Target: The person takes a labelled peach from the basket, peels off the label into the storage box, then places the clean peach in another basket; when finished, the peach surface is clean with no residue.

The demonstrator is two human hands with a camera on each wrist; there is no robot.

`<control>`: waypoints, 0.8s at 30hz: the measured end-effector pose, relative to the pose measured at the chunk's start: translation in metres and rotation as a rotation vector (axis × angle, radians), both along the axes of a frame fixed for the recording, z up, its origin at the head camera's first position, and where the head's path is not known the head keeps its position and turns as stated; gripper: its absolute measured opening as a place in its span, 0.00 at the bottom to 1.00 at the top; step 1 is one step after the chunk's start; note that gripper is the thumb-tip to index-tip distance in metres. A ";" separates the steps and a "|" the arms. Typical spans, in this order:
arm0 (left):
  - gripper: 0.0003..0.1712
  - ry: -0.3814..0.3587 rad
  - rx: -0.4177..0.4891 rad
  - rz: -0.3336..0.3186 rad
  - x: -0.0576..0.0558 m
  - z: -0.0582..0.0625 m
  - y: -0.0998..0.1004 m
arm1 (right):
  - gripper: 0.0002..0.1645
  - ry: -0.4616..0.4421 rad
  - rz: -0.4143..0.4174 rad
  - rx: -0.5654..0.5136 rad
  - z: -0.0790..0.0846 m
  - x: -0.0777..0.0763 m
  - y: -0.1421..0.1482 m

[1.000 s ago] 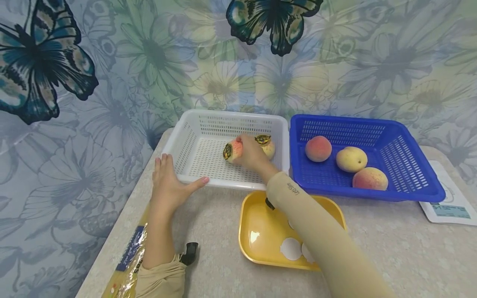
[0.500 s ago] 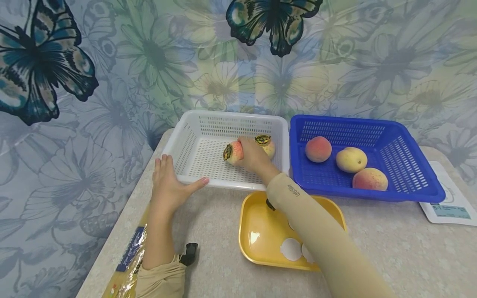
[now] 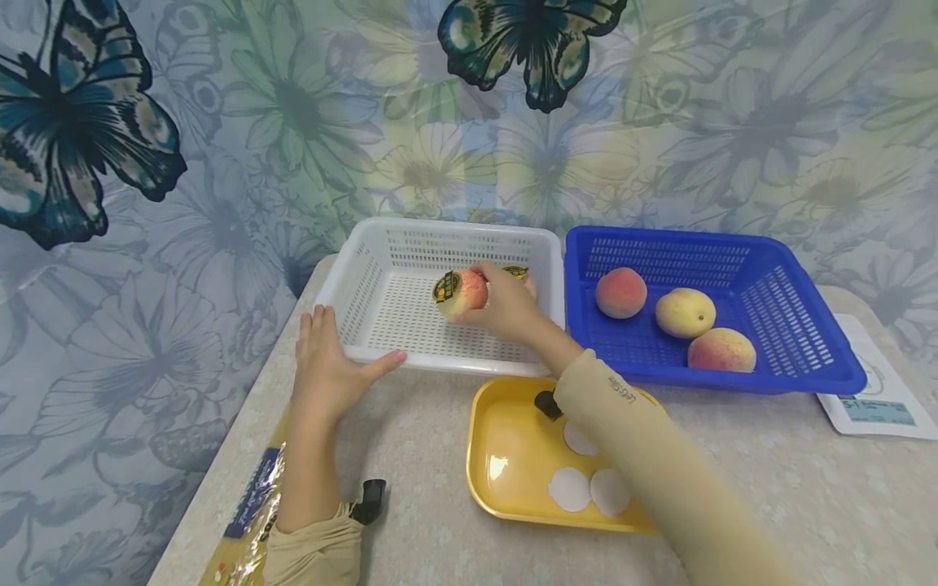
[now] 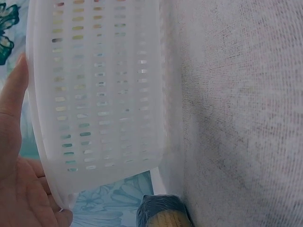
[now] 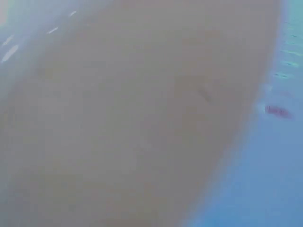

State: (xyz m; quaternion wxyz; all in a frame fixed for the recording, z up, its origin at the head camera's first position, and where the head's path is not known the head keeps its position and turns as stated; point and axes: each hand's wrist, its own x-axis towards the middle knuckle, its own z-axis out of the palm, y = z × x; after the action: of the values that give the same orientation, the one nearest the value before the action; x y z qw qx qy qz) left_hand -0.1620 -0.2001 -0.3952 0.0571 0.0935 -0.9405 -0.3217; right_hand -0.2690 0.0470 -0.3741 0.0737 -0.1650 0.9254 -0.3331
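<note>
In the head view my right hand (image 3: pixel 506 305) grips a red-and-yellow peach (image 3: pixel 462 298) bearing a black-and-gold sticker, inside the white basket (image 3: pixel 447 360). Behind that hand a second stickered peach (image 3: pixel 522 275) is partly hidden. My left hand (image 3: pixel 330 370) touches the white basket's front left corner, thumb along the front rim and fingers by the left side. From the left wrist view, the thumb and fingers of that hand (image 4: pixel 19 179) lie at the basket's rim. Blurred skin fills most of the right wrist view, so the grip is hidden there.
A blue basket (image 3: pixel 799 378) on the right holds three peaches without visible stickers. In front, a yellow tray (image 3: pixel 506 488) carries several pale round labels. A white packet (image 3: pixel 872 411) lies at the far right, and a shiny yellow package (image 3: pixel 249 521) at the left edge.
My right hand has raised the stickered peach slightly, and its forearm has shifted right, uncovering more of the tray's labels. The left hand stays at the basket's corner. The head view has shifted slightly.
</note>
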 end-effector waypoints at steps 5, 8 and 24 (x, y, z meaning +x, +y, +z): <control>0.78 0.006 0.001 0.007 -0.001 -0.001 0.000 | 0.47 -0.060 0.037 -0.186 0.024 0.019 0.026; 0.78 0.007 -0.005 0.007 -0.001 -0.002 0.000 | 0.47 -0.077 0.032 -0.239 0.037 0.034 0.044; 0.78 0.017 -0.029 -0.022 0.002 0.004 0.001 | 0.44 0.158 -0.013 -0.274 0.059 0.090 0.121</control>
State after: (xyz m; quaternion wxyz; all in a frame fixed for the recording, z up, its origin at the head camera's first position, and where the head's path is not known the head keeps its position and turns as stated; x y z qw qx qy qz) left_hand -0.1603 -0.1990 -0.3915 0.0631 0.0796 -0.9455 -0.3095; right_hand -0.1786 0.1677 -0.3151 -0.0246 -0.1932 0.8753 -0.4426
